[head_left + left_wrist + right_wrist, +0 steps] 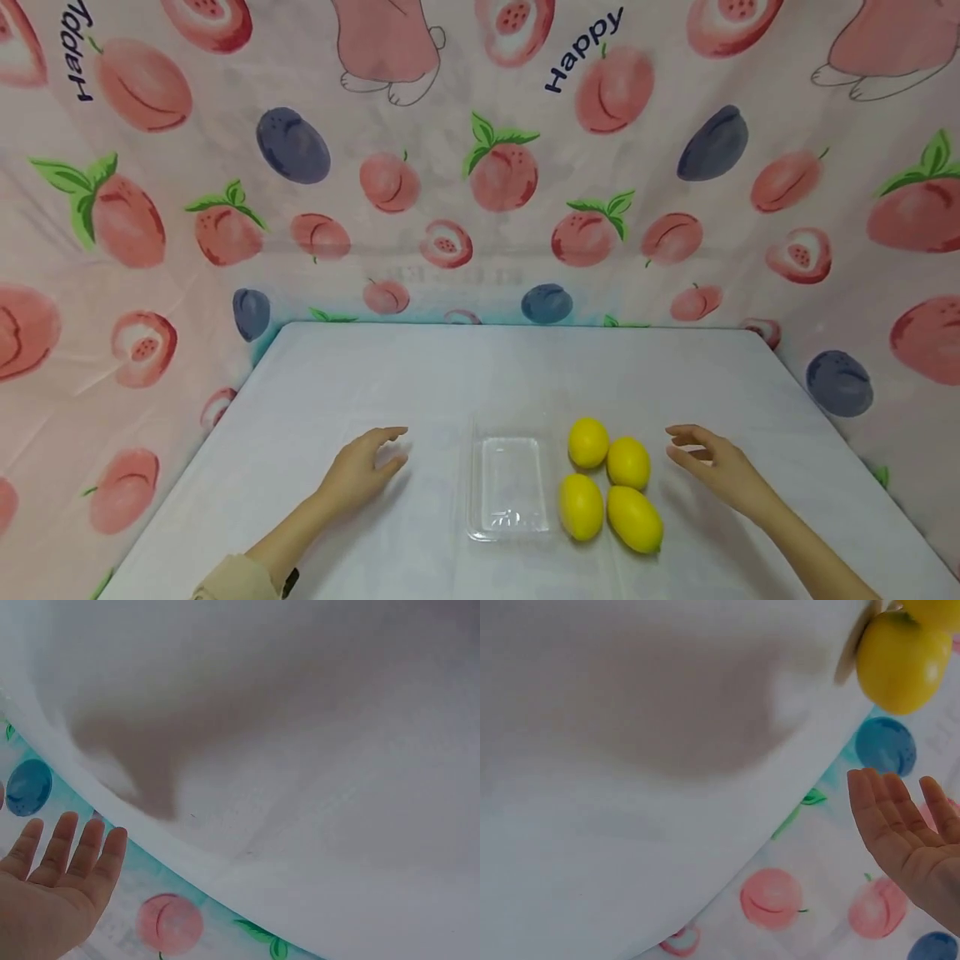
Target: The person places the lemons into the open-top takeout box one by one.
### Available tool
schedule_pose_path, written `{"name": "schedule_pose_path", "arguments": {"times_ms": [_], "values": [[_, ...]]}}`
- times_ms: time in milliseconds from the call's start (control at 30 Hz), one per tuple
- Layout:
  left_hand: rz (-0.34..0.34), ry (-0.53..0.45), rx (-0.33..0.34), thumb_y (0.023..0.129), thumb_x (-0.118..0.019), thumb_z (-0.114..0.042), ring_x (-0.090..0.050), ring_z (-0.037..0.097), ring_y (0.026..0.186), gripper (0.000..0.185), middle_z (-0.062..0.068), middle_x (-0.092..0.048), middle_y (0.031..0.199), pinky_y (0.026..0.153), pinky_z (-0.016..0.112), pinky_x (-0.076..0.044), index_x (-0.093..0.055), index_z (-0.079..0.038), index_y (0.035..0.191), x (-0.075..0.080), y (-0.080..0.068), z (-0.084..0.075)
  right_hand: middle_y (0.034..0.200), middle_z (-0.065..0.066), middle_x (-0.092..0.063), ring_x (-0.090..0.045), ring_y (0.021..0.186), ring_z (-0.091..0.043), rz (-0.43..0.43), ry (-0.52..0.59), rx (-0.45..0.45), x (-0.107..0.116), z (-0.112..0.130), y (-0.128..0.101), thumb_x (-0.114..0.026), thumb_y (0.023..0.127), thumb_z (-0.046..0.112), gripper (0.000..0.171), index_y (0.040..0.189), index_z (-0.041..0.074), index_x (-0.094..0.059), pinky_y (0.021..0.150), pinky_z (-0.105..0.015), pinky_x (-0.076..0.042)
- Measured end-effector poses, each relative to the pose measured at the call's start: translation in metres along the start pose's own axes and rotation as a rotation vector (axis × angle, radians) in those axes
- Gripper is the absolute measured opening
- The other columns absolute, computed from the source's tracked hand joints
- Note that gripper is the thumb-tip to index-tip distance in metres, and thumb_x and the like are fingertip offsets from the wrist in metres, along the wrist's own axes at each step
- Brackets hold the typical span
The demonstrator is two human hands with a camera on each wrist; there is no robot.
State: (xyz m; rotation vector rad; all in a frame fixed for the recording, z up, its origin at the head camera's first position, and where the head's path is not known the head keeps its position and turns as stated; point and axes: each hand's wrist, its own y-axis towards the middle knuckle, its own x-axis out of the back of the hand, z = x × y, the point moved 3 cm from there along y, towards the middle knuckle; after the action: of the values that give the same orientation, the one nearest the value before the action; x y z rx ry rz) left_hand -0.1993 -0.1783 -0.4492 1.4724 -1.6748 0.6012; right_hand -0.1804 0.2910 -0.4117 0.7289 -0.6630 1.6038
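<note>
Left grip (363, 470): fingers relaxed, thumb apart, nothing held, above worktop (405, 367). Right grip (718, 468): fingers loosely extended, nothing held. 4 yellow lemons (628, 463) clustered 2 by 2, left of right grip, apart from it. Clear plastic container (512, 485) right of left grip, between it and lemons. Fruit-print cloth (431, 137) beyond grips.

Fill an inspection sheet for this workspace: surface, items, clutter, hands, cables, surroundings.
Surface: white tabletop, faint creases.
Items: clear plastic container, no lemons inside; four yellow lemons grouped on the table to its right.
Clutter: nothing seen.
Hands: left hand to the container's left, right hand to the lemons' right; both hold nothing, fingers relaxed.
Cables: nothing seen.
Surroundings: fruit-print sheet behind the table and along both sides.
</note>
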Motion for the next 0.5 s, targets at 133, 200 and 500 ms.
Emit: {"name": "schedule_pose_path", "arguments": {"times_ms": [133,200,500], "values": [[0.025,-0.094,0.029,0.088,-0.065,-0.020,-0.057,0.032,0.115,0.040,0.010,-0.063,0.120,0.097,0.051,-0.048,-0.058,-0.012,0.127,-0.006,-0.003,-0.003,0.121,-0.027,-0.057,-0.061,0.100,-0.038,0.010,-0.026,0.018,-0.004,0.010,-0.007,-0.058,0.093,0.029,0.046,0.128,0.001,-0.051,0.078,-0.055,-0.054],[0.042,-0.168,0.038,0.089,-0.064,-0.019,-0.057,0.032,0.114,0.039,0.011,-0.063,0.120,0.096,0.050,-0.049,-0.058,-0.010,0.126,-0.010,-0.004,-0.005,0.122,-0.026,-0.057,-0.061,0.101,-0.037,0.015,-0.028,0.023,-0.005,0.016,-0.010,-0.059,0.093,0.029,0.046,0.129,0.002,-0.051,0.079,-0.053,-0.054],[0.199,-0.545,0.081,0.093,-0.057,-0.020,-0.061,0.034,0.102,0.046,0.025,-0.059,0.116,0.080,0.034,-0.057,-0.049,0.008,0.128,-0.018,-0.009,-0.025,0.124,-0.020,-0.057,-0.060,0.099,-0.029,0.108,0.009,-0.001,-0.020,0.033,-0.022,-0.063,0.089,0.032,0.047,0.126,0.004,-0.053,0.075,-0.041,-0.056]]}}
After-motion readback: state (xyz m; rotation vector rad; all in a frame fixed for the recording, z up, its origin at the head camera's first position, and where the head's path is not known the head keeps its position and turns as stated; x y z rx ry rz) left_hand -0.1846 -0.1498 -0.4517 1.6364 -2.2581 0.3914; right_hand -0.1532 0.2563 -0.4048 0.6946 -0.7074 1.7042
